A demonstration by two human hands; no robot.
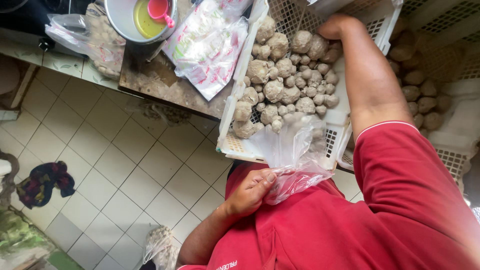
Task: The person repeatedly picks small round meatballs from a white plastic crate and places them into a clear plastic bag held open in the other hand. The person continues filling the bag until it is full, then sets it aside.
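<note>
1. Tiled floor [125,165] fills the left of the view, with a worn wooden table [160,82] and crates at the far side.
2. Left hand [252,192], near and close to the red shirt [350,225], pinches the rim of a clear plastic bag [292,157] between thumb and fingers. The bag mouth faces the crate, so it looks held ready for filling.
3. Right hand [336,26] reaches to the far end of the white crate [235,145], curled down onto the meatballs [287,82]. Cannot tell whether it has closed on any; the fingers are hidden.
4. Meatballs are pale grey-brown in mixed sizes, heaped in the crate just beyond the bag, within easy reach of both hands.
5. Right of the arm, a second crate [452,160] holds more meatballs [420,92], partly shadowed.
6. Far left on the table: a metal bowl [120,22] of yellow liquid with a pink scoop [160,10] resting in it, and printed plastic bags [210,45] lying just beside the crate.
7. Another filled bag [82,35] sits at the table's left edge.
8. On the floor: a dark cloth [45,182] at the left, and a bagged lot of small balls [160,245] near the person's elbow.
</note>
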